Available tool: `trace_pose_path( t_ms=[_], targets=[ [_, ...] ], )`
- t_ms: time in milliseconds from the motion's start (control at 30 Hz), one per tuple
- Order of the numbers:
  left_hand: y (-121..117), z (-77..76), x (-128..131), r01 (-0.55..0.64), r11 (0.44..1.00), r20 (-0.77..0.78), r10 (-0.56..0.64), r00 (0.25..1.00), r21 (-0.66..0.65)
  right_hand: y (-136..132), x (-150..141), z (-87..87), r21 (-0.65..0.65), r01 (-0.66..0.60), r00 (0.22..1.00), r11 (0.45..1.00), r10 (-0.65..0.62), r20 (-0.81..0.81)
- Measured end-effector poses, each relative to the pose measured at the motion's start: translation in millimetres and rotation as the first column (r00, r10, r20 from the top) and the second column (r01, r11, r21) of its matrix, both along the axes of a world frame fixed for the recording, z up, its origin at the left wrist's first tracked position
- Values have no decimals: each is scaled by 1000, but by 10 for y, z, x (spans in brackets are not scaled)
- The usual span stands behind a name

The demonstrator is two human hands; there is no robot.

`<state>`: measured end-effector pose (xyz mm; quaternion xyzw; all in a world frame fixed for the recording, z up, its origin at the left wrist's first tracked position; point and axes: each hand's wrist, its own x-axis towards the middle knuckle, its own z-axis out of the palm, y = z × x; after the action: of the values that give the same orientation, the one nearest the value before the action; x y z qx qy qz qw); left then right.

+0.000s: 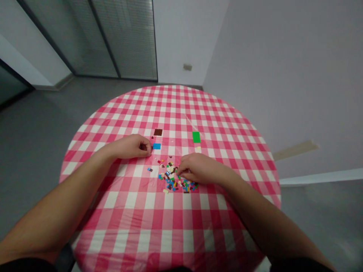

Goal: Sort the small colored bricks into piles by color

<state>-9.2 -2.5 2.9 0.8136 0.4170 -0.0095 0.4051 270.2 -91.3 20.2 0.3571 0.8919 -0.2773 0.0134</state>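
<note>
My left hand rests on the checked tablecloth with its fingers curled in, fingertips right beside a small blue plate; whether they pinch anything is hidden. My right hand lies knuckles up at the right edge of a pile of tiny coloured bricks, fingers bent down into the pile. What those fingers hold, if anything, is hidden. A brown plate lies just beyond the blue one, and a green plate lies further right.
The round table carries a pink and white checked cloth. A small cream piece sits below the green plate, and a stray blue brick lies left of the pile. Grey floor, a white wall and glass doors surround the table.
</note>
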Motion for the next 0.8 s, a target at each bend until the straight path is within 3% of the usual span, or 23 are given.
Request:
trace_pose_path(
  t_ms=[533, 800],
  targets=[
    [-15, 26, 23, -4, 1000, -13, 5, 1000, 20, 23, 42, -35, -20, -32, 999, 999, 32, -2],
    [3, -6, 18, 3, 1000, -13, -2, 1000, 28, -22, -8, -24, -29, 25, 1000, 999, -24, 17]
  ],
)
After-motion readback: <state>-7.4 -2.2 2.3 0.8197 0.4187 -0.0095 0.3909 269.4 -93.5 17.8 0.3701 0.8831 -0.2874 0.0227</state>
